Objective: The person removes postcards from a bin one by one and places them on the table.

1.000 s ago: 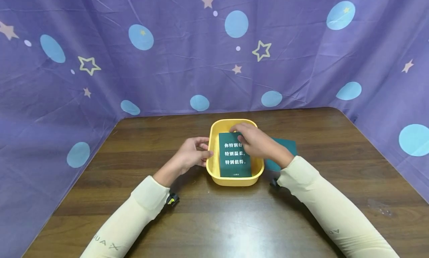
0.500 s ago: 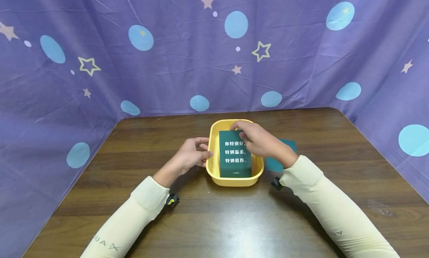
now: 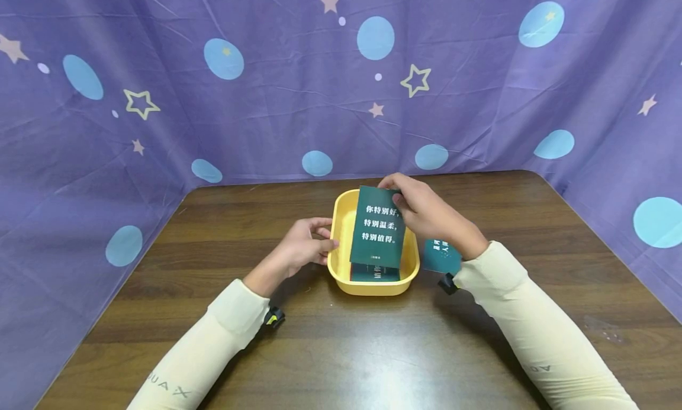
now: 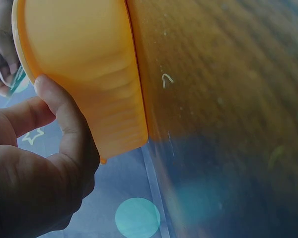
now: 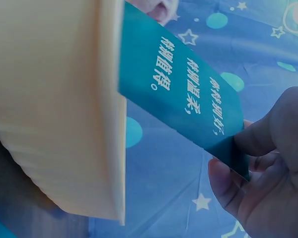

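The right hand (image 3: 428, 212) pinched a green card (image 3: 375, 226), tilted over the yellow tray (image 3: 344, 226); a second card (image 3: 375, 273) showed inside, near the front edge. The left hand (image 3: 305, 244) touched the left rim; whether pinching, I couldn't tell.

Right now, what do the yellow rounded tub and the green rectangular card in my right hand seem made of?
Yellow rounded tub: probably satin plastic, judging by its smooth, moulded curves. Green rectangular card: likely matte cardstock, being thin and glare-free.
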`<state>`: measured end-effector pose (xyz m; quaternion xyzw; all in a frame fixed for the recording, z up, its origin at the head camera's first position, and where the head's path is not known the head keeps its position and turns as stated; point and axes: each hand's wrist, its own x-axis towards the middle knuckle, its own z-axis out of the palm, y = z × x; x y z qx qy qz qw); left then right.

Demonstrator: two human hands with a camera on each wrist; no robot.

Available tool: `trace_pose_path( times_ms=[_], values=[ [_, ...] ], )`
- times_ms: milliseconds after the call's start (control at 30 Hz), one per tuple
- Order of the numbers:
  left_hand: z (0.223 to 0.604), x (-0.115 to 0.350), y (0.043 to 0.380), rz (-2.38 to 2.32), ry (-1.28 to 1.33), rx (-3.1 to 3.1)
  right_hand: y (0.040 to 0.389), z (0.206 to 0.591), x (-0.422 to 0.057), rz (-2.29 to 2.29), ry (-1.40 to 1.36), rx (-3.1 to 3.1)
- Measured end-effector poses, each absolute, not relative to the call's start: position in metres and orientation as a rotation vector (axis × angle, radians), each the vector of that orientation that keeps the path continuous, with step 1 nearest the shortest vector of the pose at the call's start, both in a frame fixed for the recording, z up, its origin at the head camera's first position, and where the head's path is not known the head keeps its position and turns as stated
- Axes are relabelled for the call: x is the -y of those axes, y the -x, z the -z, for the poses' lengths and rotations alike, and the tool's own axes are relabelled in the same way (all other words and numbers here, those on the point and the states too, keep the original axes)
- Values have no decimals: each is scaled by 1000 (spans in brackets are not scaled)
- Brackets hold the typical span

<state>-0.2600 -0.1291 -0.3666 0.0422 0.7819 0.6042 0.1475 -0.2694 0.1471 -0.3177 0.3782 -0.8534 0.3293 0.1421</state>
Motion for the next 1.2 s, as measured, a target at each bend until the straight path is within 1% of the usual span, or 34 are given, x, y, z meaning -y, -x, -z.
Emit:
trace_pose_path(
  times_ms=[400, 833, 1200],
  values=[
    [367, 130, 260, -1743, -128, -2255, 269, 301, -167, -1021, -957, 2412],
    [369, 131, 262, -1760, -139, -2249, 273, 291, -195, -987, -781, 2379],
    [369, 130, 261, -1756, -142, -2244, 273, 284, -225, -979, -578, 2428]
  ],
)
